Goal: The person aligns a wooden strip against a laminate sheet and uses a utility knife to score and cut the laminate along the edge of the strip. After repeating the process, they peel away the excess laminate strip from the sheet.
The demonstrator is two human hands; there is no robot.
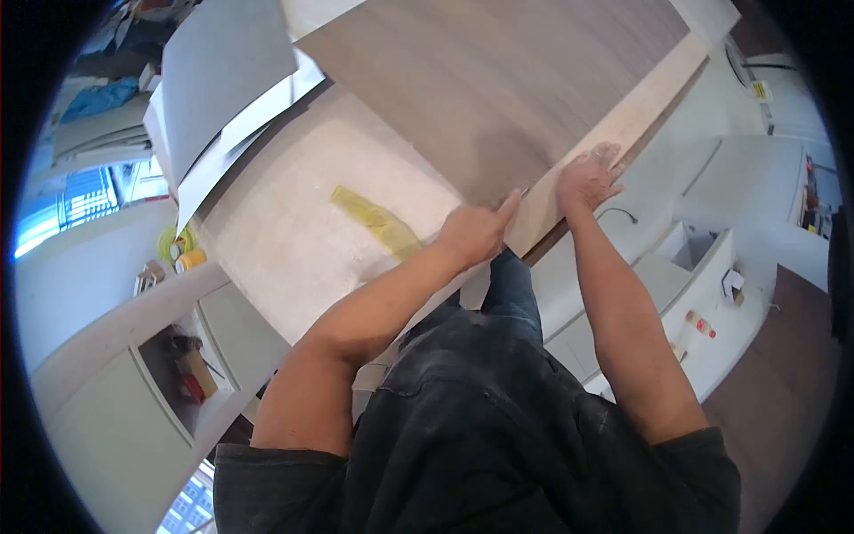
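hands on veneer sheet, fingertips hidden

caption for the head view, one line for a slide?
Both hands, left and right, press a wood-grain sheet onto a pale board.

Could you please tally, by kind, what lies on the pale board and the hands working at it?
Wood-grain laminate sheet: 1
Yellow strip: 1
Hands, left hand and right hand: 2
Total: 4
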